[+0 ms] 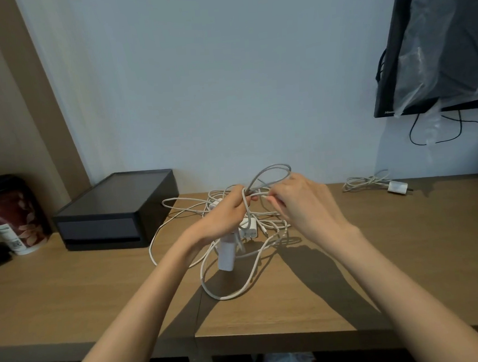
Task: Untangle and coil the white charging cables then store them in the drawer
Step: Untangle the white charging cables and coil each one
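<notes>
Tangled cables (left hand, right hand)

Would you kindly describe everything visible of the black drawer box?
The drawer box is a low, dark, matte rectangular case, seemingly plastic, with a rimmed flat top and a greyer drawer front, shut, above a dark recess. It sits flat on the wooden desk by the wall, left of the tangled cables.

Small white brand letters on the lower frame of the black screen, up-right of the right grip, are too blurred to read.
</notes>
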Demonstrator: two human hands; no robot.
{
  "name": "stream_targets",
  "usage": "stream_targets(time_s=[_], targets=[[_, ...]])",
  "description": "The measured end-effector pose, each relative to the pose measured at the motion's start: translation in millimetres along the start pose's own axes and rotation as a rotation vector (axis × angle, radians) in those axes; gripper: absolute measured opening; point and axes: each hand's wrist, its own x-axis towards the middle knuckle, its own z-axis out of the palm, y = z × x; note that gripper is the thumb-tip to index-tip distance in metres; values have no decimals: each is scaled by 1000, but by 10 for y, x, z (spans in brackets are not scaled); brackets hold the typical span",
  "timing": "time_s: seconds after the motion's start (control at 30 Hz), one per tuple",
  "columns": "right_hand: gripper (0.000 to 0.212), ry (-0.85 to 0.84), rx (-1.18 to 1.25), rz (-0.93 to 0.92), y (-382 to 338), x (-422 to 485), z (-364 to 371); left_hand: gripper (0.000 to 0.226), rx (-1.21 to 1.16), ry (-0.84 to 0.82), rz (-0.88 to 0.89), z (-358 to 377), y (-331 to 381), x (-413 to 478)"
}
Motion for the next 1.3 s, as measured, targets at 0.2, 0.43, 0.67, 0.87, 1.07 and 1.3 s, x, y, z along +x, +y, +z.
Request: stream_targets(time_s=[0.2,0.43,0.67,0.87,1.07,1.3], targets=[[30,112,56,122,50,32,137,21,-166,-53,-46,-6,-1,-54],[27,214,145,255,49,36,299,24,-262,2,-80,29,-57,-66],[24,159,198,341,116,32,370,32,-270,64,-96,-45,-42,-105],[22,125,260,301,14,10,500,33,-340,152,-59,-48,-5,-51],[12,101,-28,-139,-178,-53,391,18,-133,371,-57,-14,-94,69],[17,102,-152,-471,-69,189,31,15,161,178,89,-13,-242,33]])
